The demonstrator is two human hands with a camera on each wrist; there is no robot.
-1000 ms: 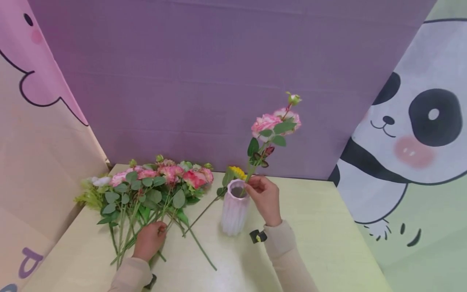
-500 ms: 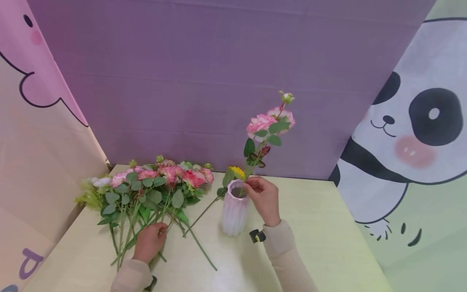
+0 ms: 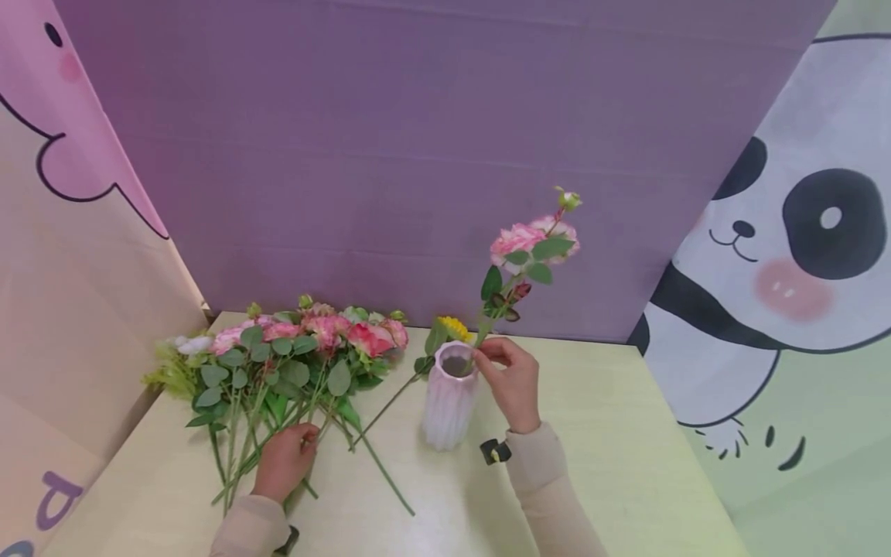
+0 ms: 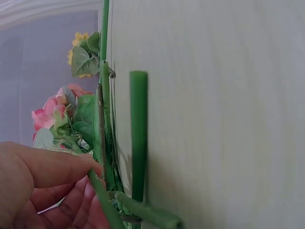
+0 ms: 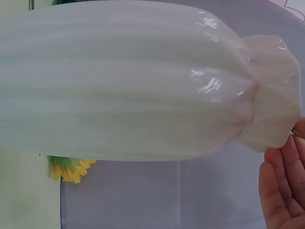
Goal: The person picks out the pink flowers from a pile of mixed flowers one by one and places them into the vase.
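At the mouth of a pink-and-white fluted vase (image 3: 448,410), my right hand (image 3: 513,383) pinches the stem of a pink artificial flower (image 3: 518,244). The flower leans right above the rim, its lower stem end hidden by the vase and fingers. In the right wrist view the vase wall (image 5: 143,86) fills much of the frame, with my fingertips (image 5: 281,176) beside the rim. My left hand (image 3: 284,463) is low among the stems of the flower pile (image 3: 299,363). Its thumb and fingers pinch a green flower stem (image 4: 107,205) in the left wrist view.
A yellow sunflower (image 3: 454,329) lies behind the vase, its stem slanting toward the pile. Another cut stem (image 3: 386,472) reaches toward the table's front. A purple panel (image 3: 418,193) stands along the back of the pale table (image 3: 612,464), with printed side walls left and right.
The pink flower swayed slightly left, then came back right and a little lower, my right hand shifting right with it. My left hand stays almost where it was among the stems.
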